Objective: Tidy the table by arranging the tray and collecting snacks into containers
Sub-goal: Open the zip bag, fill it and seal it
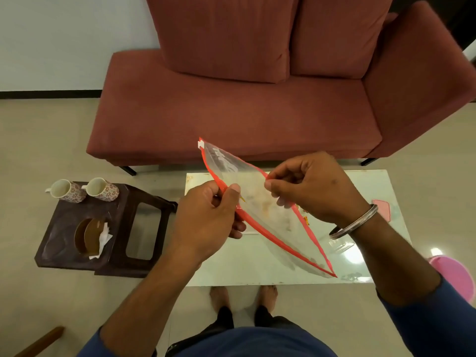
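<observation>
I hold a clear zip bag [260, 204] with a red-orange rim and a white slider above the white glass table [257, 269]. My left hand [208, 220] pinches the near lip of its mouth. My right hand [311, 186], with a metal bangle at the wrist, pinches the far lip. The mouth is pulled apart between them. Pale crumbs or snack bits show faintly inside. A small red and yellow snack wrapper [305, 219] peeks out on the table behind the bag. A clear glass jar [340, 244] stands on the table under my right wrist.
A dark plastic stool [134, 202] to the left carries two floral mugs [68, 191], a brown dish [88, 237] and a crumpled tissue [104, 237]. A maroon sofa [231, 112] stands beyond the table. Pink items lie at the right: one on the table [383, 208], one on the floor [456, 276].
</observation>
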